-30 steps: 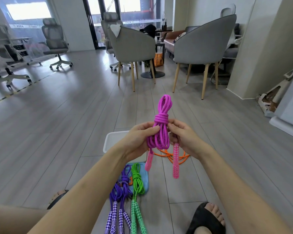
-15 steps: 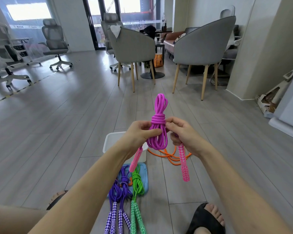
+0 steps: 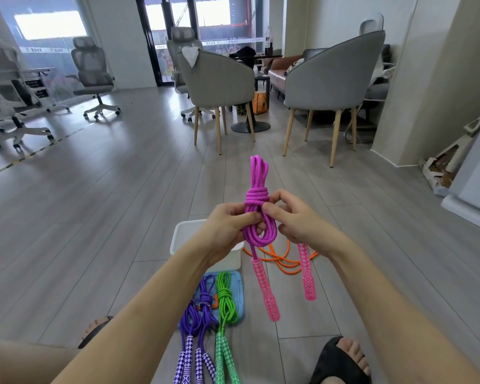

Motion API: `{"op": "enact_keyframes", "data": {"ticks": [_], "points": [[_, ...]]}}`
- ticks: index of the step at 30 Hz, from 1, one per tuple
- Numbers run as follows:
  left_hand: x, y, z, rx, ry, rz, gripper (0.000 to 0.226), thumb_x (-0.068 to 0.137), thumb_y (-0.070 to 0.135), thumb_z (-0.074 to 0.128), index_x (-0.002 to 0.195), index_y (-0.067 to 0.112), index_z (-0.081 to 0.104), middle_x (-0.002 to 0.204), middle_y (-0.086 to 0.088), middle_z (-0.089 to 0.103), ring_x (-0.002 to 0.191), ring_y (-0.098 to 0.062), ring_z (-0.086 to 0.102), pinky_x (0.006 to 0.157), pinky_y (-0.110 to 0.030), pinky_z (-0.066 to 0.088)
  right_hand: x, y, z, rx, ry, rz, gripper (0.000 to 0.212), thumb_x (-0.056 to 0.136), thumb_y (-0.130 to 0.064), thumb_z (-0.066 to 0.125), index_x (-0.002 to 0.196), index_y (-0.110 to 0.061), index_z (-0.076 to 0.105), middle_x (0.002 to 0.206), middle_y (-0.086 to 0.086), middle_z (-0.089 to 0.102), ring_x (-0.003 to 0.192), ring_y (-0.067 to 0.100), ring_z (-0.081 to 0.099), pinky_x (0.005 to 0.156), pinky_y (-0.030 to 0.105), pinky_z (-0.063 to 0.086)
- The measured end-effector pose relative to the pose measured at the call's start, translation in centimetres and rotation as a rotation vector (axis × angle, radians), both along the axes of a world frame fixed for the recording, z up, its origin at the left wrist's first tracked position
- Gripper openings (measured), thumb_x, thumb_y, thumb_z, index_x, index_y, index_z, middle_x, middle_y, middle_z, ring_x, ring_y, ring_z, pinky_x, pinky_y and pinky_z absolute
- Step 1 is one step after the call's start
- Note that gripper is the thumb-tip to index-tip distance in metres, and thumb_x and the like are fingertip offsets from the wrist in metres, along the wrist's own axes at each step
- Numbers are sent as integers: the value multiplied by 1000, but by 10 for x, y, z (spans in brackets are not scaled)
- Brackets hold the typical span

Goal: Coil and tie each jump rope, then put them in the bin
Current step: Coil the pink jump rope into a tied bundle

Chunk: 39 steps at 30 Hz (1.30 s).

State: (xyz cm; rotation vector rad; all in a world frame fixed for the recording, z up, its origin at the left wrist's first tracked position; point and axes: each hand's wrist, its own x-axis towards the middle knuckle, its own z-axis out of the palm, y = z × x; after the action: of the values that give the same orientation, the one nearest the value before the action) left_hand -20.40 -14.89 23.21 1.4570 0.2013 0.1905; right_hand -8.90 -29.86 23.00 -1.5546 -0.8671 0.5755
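Mid-frame, left hand (image 3: 227, 228) and right hand (image 3: 294, 217) both pinch the coiled magenta braided jump rope (image 3: 257, 206) above the white plastic bin (image 3: 182, 236); cinch wrap snug before dropping.

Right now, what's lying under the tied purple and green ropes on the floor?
A light blue mat shows beneath the upper loops of the purple rope and green rope; an orange piece peeks between them. What else lies under the coils is covered.
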Motion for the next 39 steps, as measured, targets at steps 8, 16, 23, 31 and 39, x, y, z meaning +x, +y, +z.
{"op": "enact_keyframes", "data": {"ticks": [8,16,23,31,39], "points": [[-2,4,9,312,-14,9,21,95,0,64,115,-4,73,74,7,73,62,5,61,62,-8,44,-6,-4,8,-104,-183,22,24,100,-31,65,112,-12,55,80,1,71,67,6,69,65,19,53],[-8,5,10,443,13,-106,23,96,0,61,117,7,69,84,-7,69,79,-17,66,83,-37,58,4,-13,12,-130,-240,32,25,83,-7,69,107,-16,71,70,4,64,67,21,51,68,42,42],[-8,7,5,518,112,-187,22,93,4,63,114,8,62,74,-5,47,57,-9,41,54,-28,35,8,-14,3,-135,-232,79,28,77,-10,69,103,-16,75,68,-2,62,66,15,48,67,38,39],[-9,14,-4,129,140,-235,35,103,6,56,138,4,54,91,-4,69,55,-11,23,48,-27,12,12,-11,-11,-170,-249,90,28,75,-15,67,101,-17,77,71,6,62,68,16,49,65,38,41],[-8,13,-4,20,220,-242,42,101,43,59,127,10,59,78,3,55,66,-13,17,69,-37,8,14,-5,-16,-255,-351,74,9,82,-20,69,89,-19,74,64,-6,54,63,10,44,64,36,38]]}}
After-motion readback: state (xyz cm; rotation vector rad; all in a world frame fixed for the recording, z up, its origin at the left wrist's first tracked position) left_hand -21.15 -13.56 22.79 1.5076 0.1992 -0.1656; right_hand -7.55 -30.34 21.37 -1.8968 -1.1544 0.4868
